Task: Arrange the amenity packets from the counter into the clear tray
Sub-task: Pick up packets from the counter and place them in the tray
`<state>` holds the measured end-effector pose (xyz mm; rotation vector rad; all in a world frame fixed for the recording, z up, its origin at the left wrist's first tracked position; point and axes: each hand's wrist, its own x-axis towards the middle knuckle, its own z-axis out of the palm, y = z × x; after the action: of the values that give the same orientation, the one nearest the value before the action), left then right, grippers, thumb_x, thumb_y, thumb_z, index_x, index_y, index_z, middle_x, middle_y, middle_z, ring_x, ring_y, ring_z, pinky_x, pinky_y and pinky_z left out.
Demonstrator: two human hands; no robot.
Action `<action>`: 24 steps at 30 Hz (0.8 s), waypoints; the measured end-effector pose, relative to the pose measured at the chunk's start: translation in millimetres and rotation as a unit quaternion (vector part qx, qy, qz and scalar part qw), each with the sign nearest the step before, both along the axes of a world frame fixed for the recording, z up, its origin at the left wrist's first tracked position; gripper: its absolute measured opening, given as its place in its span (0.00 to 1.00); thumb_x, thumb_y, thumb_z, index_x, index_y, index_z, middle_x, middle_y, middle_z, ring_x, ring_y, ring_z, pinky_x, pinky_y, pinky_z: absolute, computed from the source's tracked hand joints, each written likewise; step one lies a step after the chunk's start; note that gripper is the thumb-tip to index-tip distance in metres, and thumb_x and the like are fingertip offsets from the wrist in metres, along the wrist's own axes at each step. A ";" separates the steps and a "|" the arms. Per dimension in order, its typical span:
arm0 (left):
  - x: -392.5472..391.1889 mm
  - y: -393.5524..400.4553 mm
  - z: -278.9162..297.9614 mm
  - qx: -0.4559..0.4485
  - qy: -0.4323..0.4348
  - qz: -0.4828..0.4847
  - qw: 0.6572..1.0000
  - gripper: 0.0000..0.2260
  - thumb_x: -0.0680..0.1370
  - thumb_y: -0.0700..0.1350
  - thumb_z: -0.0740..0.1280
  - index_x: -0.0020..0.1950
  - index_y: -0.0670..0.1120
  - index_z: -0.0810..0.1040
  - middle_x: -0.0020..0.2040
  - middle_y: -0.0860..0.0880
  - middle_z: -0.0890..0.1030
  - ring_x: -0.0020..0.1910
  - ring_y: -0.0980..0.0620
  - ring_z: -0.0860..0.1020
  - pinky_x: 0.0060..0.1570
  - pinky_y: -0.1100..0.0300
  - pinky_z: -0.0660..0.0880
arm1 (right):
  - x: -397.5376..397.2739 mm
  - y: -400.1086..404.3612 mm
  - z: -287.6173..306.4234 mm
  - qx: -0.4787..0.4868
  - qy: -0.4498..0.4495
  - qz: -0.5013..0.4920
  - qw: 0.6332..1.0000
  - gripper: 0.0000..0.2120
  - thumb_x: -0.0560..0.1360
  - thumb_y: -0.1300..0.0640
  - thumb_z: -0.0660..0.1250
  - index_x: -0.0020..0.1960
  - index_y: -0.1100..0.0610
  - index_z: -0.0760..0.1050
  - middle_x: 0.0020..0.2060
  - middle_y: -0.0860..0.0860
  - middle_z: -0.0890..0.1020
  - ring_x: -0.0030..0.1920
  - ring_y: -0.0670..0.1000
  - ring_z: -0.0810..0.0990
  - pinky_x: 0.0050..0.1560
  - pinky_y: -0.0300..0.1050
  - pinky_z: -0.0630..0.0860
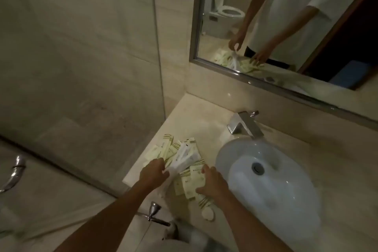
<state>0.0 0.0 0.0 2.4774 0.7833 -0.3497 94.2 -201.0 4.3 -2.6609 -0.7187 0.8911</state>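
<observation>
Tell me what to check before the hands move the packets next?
1. Left hand has a grip on the white packets: ok, fingers are closed on the bunch.
2. Right hand is holding something: cannot tell, it rests spread on the cream packets.
3. Clear tray is in sight and ready: cannot tell, no tray can be made out.
4. Packets are away from the sink: ok, the pile lies on the counter to its left.
5. Nothing near the counter's front edge: not ok, a small round packet lies close to it.
</observation>
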 end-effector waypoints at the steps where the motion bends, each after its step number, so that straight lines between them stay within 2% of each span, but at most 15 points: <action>1: 0.5 3.7 -1.0 0.002 0.000 0.001 1.000 0.09 0.74 0.52 0.67 0.46 0.49 0.70 0.49 0.48 0.76 0.47 0.49 0.75 0.42 0.57 0.72 | -2.8 2.9 -5.2 -0.020 0.004 -0.007 1.000 0.36 0.67 0.47 0.74 0.69 0.51 0.60 0.63 0.54 0.67 0.61 0.57 0.70 0.56 0.50 0.73; 4: 4.4 16.6 -7.4 0.024 -0.007 0.015 1.000 0.11 0.74 0.53 0.66 0.48 0.47 0.72 0.49 0.47 0.76 0.47 0.47 0.75 0.43 0.54 0.73 | -11.3 7.7 -18.3 -0.058 -0.006 -0.026 0.998 0.40 0.70 0.51 0.72 0.74 0.50 0.52 0.68 0.56 0.62 0.64 0.59 0.67 0.59 0.51 0.71; 7: 10.6 26.7 -11.4 0.020 -0.008 0.017 1.000 0.10 0.74 0.53 0.67 0.47 0.48 0.72 0.47 0.49 0.74 0.47 0.48 0.75 0.42 0.56 0.72 | -11.6 9.3 -28.5 -0.052 -0.020 -0.038 0.998 0.38 0.72 0.55 0.68 0.75 0.51 0.50 0.69 0.56 0.63 0.65 0.59 0.68 0.60 0.50 0.71; 10: 19.0 34.7 -14.4 0.021 -0.013 0.008 1.000 0.10 0.73 0.53 0.67 0.45 0.49 0.70 0.47 0.49 0.75 0.47 0.48 0.76 0.41 0.56 0.71 | -6.2 11.0 -29.6 -0.046 -0.013 -0.057 0.997 0.37 0.72 0.56 0.69 0.74 0.51 0.52 0.66 0.56 0.67 0.64 0.58 0.70 0.59 0.49 0.71; 13: 24.9 39.6 -18.2 0.009 -0.017 0.018 1.000 0.10 0.73 0.52 0.68 0.44 0.48 0.71 0.45 0.49 0.74 0.46 0.48 0.76 0.41 0.56 0.71 | 3.6 11.6 -26.5 -0.058 0.027 -0.077 0.995 0.35 0.69 0.55 0.72 0.70 0.55 0.60 0.63 0.57 0.71 0.62 0.58 0.72 0.57 0.49 0.73; 16: 29.7 44.3 -22.0 -0.002 -0.027 0.047 0.999 0.11 0.71 0.51 0.69 0.43 0.46 0.72 0.45 0.47 0.76 0.44 0.47 0.76 0.40 0.54 0.72 | 18.2 12.2 -16.1 -0.065 0.063 -0.080 0.993 0.21 0.68 0.56 0.72 0.58 0.58 0.71 0.56 0.56 0.77 0.55 0.55 0.77 0.49 0.44 0.73; 18: 32.8 44.1 -22.3 0.000 -0.031 0.051 0.998 0.11 0.72 0.51 0.69 0.43 0.46 0.71 0.45 0.47 0.76 0.45 0.46 0.76 0.40 0.55 0.71 | 27.3 13.5 -7.6 -0.052 0.084 -0.089 0.991 0.12 0.68 0.58 0.71 0.46 0.55 0.70 0.47 0.53 0.76 0.46 0.52 0.76 0.44 0.41 0.71; 21: 40.0 36.3 -19.3 0.002 -0.044 0.019 0.999 0.10 0.73 0.50 0.68 0.44 0.46 0.71 0.45 0.47 0.75 0.45 0.46 0.75 0.38 0.56 0.69 | 37.6 15.9 8.2 -0.019 0.109 -0.112 0.988 0.17 0.66 0.59 0.73 0.31 0.52 0.63 0.33 0.48 0.71 0.34 0.49 0.72 0.36 0.40 0.69; 24: 48.6 17.7 -17.1 0.000 -0.066 -0.077 0.995 0.09 0.74 0.50 0.68 0.45 0.47 0.70 0.45 0.48 0.75 0.42 0.49 0.72 0.36 0.59 0.66 | 49.3 11.0 26.3 -0.003 0.103 -0.102 0.989 0.21 0.66 0.59 0.73 0.27 0.52 0.60 0.26 0.47 0.64 0.27 0.45 0.64 0.28 0.40 0.62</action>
<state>48.6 17.7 -17.1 2.5380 0.5394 -0.2378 143.5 -190.0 30.7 -2.5405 -0.3879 1.0882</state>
